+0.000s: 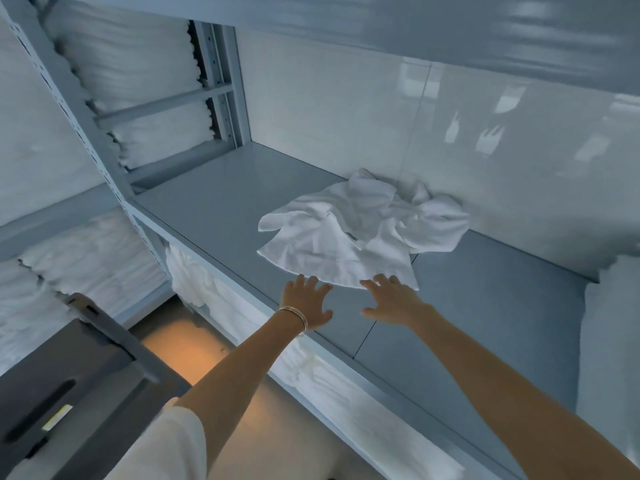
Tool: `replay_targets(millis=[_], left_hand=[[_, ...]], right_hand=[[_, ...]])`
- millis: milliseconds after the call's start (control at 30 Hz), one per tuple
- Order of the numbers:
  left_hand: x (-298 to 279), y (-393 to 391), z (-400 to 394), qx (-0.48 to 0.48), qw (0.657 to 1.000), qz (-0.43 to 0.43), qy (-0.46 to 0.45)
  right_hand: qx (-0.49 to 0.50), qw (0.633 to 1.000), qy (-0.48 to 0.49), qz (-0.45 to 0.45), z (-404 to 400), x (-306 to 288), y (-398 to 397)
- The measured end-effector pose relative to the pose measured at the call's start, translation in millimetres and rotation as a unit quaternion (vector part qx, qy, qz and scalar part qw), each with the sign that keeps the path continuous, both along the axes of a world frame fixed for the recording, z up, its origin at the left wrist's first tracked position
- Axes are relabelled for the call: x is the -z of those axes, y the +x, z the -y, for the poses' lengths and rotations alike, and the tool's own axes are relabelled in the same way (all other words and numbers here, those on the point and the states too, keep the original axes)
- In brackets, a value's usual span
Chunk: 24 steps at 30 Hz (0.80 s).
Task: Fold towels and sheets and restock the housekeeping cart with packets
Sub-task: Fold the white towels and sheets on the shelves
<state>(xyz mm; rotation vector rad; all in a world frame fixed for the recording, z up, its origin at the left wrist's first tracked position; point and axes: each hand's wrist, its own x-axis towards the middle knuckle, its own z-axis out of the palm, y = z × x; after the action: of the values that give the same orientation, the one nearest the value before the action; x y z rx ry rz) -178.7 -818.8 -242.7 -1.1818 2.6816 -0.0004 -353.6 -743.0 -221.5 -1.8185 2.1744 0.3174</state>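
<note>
- Towel [349, 233] lies crumpled on the shelf [207, 209], its near hem just beyond both fingertips, bunched end farther back.
- Left hand [306, 303] and right hand [391, 299]: each grip released, fingers spread, likely to flatten the cloth for folding.

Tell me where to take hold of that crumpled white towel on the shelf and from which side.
Take the crumpled towel by its near hem, probably at the two front corners. That edge lies flat and spread towards the shelf front, while the far part is bunched against the wall. Come from the front, where the left hand and right hand hover open just short of it.
</note>
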Motion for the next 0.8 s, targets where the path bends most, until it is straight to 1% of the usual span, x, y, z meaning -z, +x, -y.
replay_targets(millis=[133,333,533,633,733,800], left_hand=[[15.0,-9.7,31.8,-0.009,1.0,0.014,0.014],[35.9,-13.9,79.4,-0.031,0.997,0.022,0.069],[56.8,-17.9,101.3,0.001,0.993,-0.006,0.12],[65.4,-13.5,111.3,0.033,0.991,-0.029,0.128],[72.8,-1.7,124.4,0.053,0.99,-0.013,0.129],[77.7,4.3,133.1,0.062,0.99,0.006,0.128]], right_hand=[[0.008,1.0,-0.002,0.011,33.9,15.2,-4.2],[0.027,0.999,0.027,0.025,72.4,43.4,-4.9],[0.056,0.996,0.058,0.041,115.2,75.1,6.3],[0.098,0.991,0.065,0.067,129.5,93.5,15.2],[0.141,0.985,0.066,0.078,125.5,107.9,24.2],[0.145,0.987,0.051,0.054,117.0,113.9,30.3]])
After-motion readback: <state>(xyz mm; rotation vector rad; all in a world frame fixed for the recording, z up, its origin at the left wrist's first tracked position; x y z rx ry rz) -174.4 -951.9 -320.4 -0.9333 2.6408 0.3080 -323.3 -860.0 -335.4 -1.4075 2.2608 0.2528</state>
